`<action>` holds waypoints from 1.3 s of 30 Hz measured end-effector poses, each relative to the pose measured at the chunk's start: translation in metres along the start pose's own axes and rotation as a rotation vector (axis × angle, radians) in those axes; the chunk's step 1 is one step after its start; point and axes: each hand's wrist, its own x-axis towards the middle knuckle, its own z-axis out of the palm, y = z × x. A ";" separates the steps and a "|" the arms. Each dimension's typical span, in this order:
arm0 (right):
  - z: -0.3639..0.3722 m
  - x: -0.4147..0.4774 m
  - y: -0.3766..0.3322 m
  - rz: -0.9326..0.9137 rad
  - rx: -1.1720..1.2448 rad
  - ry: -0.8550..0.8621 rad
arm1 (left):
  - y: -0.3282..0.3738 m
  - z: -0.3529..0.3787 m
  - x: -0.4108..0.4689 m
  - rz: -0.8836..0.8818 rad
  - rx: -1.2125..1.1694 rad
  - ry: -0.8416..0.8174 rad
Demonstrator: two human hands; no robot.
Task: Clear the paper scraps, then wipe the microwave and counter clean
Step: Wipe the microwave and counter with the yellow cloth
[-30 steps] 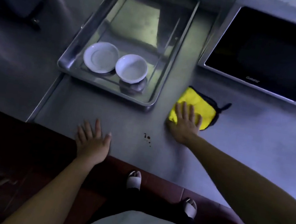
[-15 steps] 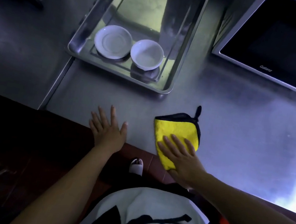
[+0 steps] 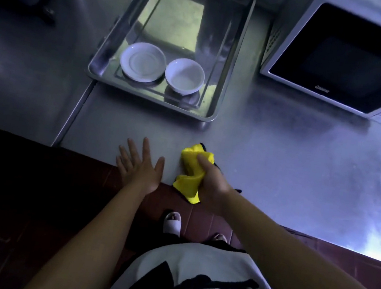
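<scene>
Right hand (image 3: 212,184): grip closed around the cloth (image 3: 192,169), fingers curled over its bunched middle. The cloth sits at the near edge of the tabletop (image 3: 281,158), just in front of the tray (image 3: 209,120); its lower corner overhangs the edge. Left hand (image 3: 139,168): grip spread flat, holding nothing, just left of the cloth and apart from it, at the same edge.

Handling, as judged: the cloth is soft, light and limp. It folds and droops where unsupported, so a bunched hold at the centre is adequate for lifting; a flat palm on an opened cloth would likely suit wiping better. No slip or breakage risk from the cloth itself.

Containers: the tray stands behind the cloth and holds a plate (image 3: 142,65) and a bowl (image 3: 184,76), side by side near its front wall; both appear empty. Both would be fragile if knocked.

The microwave (image 3: 345,63) stands right of the tray, door shut. No paper scraps are visible on the tabletop.
</scene>
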 end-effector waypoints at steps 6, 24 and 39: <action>-0.086 -0.063 -0.043 -0.146 0.356 -0.101 | -0.002 -0.011 -0.001 0.005 -0.014 -0.114; -0.220 -0.142 -0.095 -0.648 0.393 0.054 | -0.007 -0.008 0.002 0.011 0.052 -0.104; -0.212 -0.093 -0.081 -0.622 0.070 0.280 | -0.005 -0.006 0.001 -0.012 0.103 -0.071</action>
